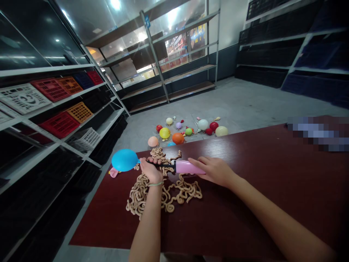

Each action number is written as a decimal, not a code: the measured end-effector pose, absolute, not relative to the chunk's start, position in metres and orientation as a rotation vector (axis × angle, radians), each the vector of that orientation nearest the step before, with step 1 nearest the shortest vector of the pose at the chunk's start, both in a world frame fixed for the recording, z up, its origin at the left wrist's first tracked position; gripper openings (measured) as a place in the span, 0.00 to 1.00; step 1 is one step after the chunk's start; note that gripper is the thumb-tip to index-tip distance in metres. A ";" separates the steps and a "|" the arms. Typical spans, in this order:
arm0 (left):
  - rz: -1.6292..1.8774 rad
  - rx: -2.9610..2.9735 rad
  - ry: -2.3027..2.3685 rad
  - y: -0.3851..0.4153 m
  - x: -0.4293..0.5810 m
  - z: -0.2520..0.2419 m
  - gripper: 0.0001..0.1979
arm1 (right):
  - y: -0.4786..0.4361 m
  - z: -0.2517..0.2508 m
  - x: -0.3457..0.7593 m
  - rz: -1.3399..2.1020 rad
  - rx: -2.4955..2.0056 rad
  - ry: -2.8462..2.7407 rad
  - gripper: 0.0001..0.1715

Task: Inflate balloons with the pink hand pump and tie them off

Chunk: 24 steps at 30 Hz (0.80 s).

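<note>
A blue balloon (pixel 124 160), rounded and partly filled, sits on the end of a balloon pump (pixel 188 167) with a pink barrel and a black rod. My left hand (pixel 151 170) is closed around the pump's black end, right by the balloon's neck. Around the pink barrel my right hand (pixel 215 170) is wrapped, with the black rod showing between the two hands. Below them, a tangle of beige twisted strands (pixel 139 194) is spread over the dark red table (pixel 231 214). A small pink limp balloon (pixel 113 172) lies under the blue one.
Several balloons (pixel 178 138) of mixed colours lie on the grey floor beyond the table's far edge. Shelving with plastic crates (pixel 56 122) stands at left, and a metal rack (pixel 163 78) at the back. A blurred patch (pixel 321 133) covers the table's right end.
</note>
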<state>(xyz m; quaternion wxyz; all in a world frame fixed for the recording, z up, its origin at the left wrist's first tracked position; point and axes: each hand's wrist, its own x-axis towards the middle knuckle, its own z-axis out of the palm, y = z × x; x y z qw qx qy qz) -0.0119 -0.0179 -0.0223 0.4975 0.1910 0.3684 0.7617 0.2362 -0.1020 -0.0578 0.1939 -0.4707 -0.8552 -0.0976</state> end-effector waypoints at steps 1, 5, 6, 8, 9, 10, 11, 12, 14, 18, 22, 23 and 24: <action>1.875 0.422 0.914 -0.015 -0.020 -0.021 0.10 | -0.100 -0.058 0.241 -0.293 -1.299 -2.405 0.31; 1.978 0.316 0.945 -0.010 -0.042 -0.018 0.09 | -0.098 -0.058 0.248 -0.392 -1.260 -2.419 0.32; 1.989 0.310 0.944 -0.010 -0.043 -0.019 0.08 | -0.098 -0.058 0.247 -0.409 -1.265 -2.424 0.32; 1.993 0.306 0.954 -0.011 -0.040 -0.020 0.08 | -0.101 -0.057 0.240 -0.420 -1.299 -2.436 0.33; 1.979 0.311 0.959 -0.012 -0.035 -0.022 0.08 | -0.103 -0.056 0.235 -0.415 -1.327 -2.437 0.33; 1.960 0.322 0.959 -0.013 -0.028 -0.023 0.09 | -0.104 -0.057 0.229 -0.401 -1.357 -2.432 0.33; 1.939 0.342 0.957 -0.016 -0.020 -0.024 0.09 | -0.106 -0.057 0.224 -0.379 -1.387 -2.423 0.34; 1.913 0.368 0.952 -0.018 -0.011 -0.025 0.10 | -0.108 -0.058 0.218 -0.349 -1.416 -2.409 0.34; 1.859 0.423 0.941 -0.024 0.005 -0.026 0.13 | -0.111 -0.060 0.207 -0.283 -1.464 -2.365 0.35; 1.799 0.465 0.904 -0.031 0.021 -0.024 0.14 | -0.113 -0.060 0.200 -0.194 -1.440 -2.359 0.35; 1.847 0.455 0.863 -0.024 0.008 -0.021 0.13 | -0.107 -0.058 0.219 -0.201 -1.352 -2.408 0.35; 1.874 0.447 0.866 -0.021 0.001 -0.020 0.13 | -0.104 -0.058 0.227 -0.225 -1.340 -2.413 0.34; 1.902 0.433 0.875 -0.018 -0.006 -0.019 0.13 | -0.103 -0.058 0.234 -0.254 -1.332 -2.417 0.33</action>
